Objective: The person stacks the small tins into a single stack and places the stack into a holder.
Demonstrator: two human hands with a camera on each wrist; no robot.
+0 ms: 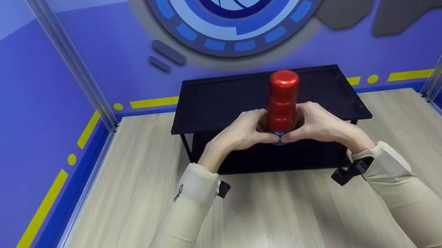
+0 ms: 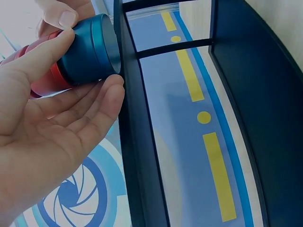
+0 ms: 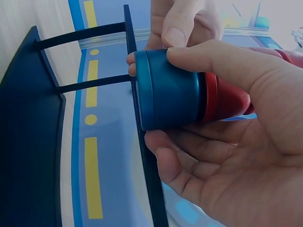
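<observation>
In the head view a column of red metal cups (image 1: 284, 96) stands nearly upright in front of me, tilted slightly, its closed end up. At its lower end is a blue metal cup (image 3: 173, 90), whose open rim faces the black shelf in the left wrist view. My left hand (image 1: 244, 131) grips the column from the left, and my right hand (image 1: 316, 124) grips it from the right. Both thumbs press on the blue cup, with the other fingers curled around its far side. Whether the rim touches the shelf, I cannot tell.
A black two-tier shelf (image 1: 221, 97) stands against the back wall, its upper tray under and behind the cups. Wood-look floor (image 1: 255, 225) spreads in front. Blue panels with metal corner posts (image 1: 73, 58) close off the left, back and right.
</observation>
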